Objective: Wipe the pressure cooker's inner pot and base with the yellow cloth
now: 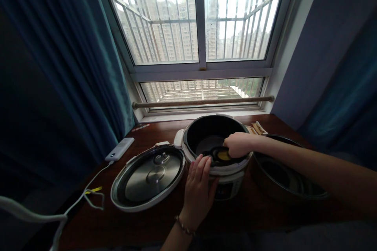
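An electric pressure cooker with a white body stands on the table, its lid off and its dark inner pot showing. My right hand reaches in from the right, fingers closed around a black loop-shaped tool with a yellowish middle. The tool lies over the near edge of the pot; its exact kind is unclear. On the near left of the rim rests my left hand, fingers stretched and thumb apart, fingertips by the tool's left end. The round lid lies left of the cooker, metal inside facing up.
A wide metal pot stands on the right, under my right forearm. Behind it lies a light wooden piece. A white power bank with a cable lies at the left edge. A window rail runs behind the table.
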`<state>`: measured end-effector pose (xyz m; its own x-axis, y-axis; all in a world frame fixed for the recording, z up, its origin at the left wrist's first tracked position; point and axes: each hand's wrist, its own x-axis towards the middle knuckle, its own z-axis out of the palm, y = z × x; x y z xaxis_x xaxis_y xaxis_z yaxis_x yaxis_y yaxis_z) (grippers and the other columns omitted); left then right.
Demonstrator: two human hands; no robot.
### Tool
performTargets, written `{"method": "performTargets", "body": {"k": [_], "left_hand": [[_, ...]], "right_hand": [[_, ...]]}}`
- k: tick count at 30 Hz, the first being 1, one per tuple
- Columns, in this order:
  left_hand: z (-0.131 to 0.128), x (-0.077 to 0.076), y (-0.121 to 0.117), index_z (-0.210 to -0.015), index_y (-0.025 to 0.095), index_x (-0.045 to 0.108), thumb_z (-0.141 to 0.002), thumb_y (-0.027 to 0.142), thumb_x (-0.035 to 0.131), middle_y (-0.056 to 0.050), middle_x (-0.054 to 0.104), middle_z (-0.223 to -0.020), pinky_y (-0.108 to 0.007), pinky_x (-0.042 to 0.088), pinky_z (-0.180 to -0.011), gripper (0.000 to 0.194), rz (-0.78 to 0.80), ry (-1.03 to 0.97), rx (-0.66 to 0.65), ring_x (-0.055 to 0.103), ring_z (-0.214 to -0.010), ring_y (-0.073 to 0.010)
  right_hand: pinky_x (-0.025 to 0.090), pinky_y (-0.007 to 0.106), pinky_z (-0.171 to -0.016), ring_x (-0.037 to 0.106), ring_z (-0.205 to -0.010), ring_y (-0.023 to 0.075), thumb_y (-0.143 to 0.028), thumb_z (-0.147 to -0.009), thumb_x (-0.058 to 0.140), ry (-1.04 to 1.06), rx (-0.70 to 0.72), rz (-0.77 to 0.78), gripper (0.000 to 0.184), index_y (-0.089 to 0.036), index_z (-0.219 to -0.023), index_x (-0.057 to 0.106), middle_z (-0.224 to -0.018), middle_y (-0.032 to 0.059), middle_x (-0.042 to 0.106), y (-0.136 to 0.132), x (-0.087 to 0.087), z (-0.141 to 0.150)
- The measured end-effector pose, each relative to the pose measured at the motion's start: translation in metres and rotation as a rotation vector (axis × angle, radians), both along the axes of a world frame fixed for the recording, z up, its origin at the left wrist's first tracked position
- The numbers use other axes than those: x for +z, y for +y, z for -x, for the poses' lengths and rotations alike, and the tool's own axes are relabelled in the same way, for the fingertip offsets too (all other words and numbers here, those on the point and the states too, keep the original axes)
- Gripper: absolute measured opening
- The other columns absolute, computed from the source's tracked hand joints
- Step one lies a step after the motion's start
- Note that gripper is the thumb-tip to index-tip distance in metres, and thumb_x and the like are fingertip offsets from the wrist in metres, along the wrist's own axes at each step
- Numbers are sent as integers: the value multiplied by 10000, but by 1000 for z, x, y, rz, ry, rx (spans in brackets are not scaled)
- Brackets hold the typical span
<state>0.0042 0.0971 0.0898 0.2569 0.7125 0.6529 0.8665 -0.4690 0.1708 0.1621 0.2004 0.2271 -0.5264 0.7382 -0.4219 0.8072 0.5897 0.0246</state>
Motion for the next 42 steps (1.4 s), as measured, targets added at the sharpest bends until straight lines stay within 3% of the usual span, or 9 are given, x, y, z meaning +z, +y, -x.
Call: {"method": "performTargets", "body": {"k": [5, 9, 14, 20, 24, 28, 33, 39, 42], "left_hand": [[-6, -4, -6, -1410, 127, 114, -862, 234, 463, -170, 293, -1430, -485, 303, -1052, 659, 13, -187, -20, 222, -1344, -262], [2, 9, -19, -1422, 126, 57, -895, 323, 393, -175, 169, -1475, -430, 301, -1062, 655, 70, -518, -2, 217, -1348, -251], [26, 56, -17, -1291, 171, 380, -912, 418, 315, -124, 377, -1386, -470, 236, -1081, 457, -169, -629, 12, 286, -1319, -252], [28, 98, 10, -1076, 200, 583, -899, 321, 387, -55, 614, -1139, -377, 390, -985, 290, 155, -463, -33, 538, -1102, -203], [16, 87, 16, -1132, 189, 562, -910, 288, 347, -70, 621, -1121, -348, 450, -917, 325, 336, -251, -104, 565, -1049, -189], [16, 60, 13, -1256, 159, 447, -904, 230, 348, -97, 523, -1263, -407, 356, -1026, 373, 241, -92, -111, 444, -1203, -202], [27, 35, 9, -1251, 198, 437, -888, 223, 404, -75, 479, -1304, -475, 265, -1072, 365, 150, 0, -75, 346, -1275, -222], [13, 53, 11, -1060, 178, 554, -876, 202, 417, -72, 575, -1120, -426, 327, -1021, 232, 188, -16, -82, 462, -1115, -214], [0, 69, 12, -945, 199, 589, -873, 192, 408, -42, 611, -967, -425, 339, -972, 194, 262, 36, -52, 512, -965, -201]], "right_hand": [[444, 277, -598, 643, -812, 257, -205, -690, 495, 106, 9, 18, 349, -144, -995, 653, -947, 147, 673, -23, 8, 19], [436, 289, -677, 620, -852, 238, -189, -700, 467, 426, -30, -181, 318, -184, -982, 615, -954, 102, 649, -47, -9, 30], [424, 317, -754, 567, -925, 234, -204, -693, 517, 691, -19, -356, 395, -210, -1087, 531, -1098, 86, 578, -76, -40, 56], [443, 316, -671, 595, -827, 222, -200, -733, 483, 707, -119, -381, 344, -199, -1074, 519, -1044, 76, 604, -79, -50, 63], [439, 374, -785, 602, -860, 229, -170, -774, 438, 687, -130, -324, 269, -161, -1012, 562, -939, 87, 649, -76, -52, 46], [225, 559, -1003, 549, -1030, 252, -227, -794, 506, 791, -62, -295, 377, -184, -1168, 505, -1089, 88, 628, -82, -50, 18], [290, 419, -1016, 561, -1027, 184, -341, -892, 435, 1099, -174, -313, 306, -188, -1140, 529, -1101, 65, 629, -75, -64, -18], [386, 378, -821, 544, -692, 161, -197, -885, 414, 1212, -222, -860, 249, -176, -691, 569, -662, 27, 611, -57, -113, -15], [387, 371, -783, 508, -663, 154, -133, -862, 388, 1277, -153, -970, 253, -175, -651, 523, -620, 27, 565, -56, -124, -11]]}}
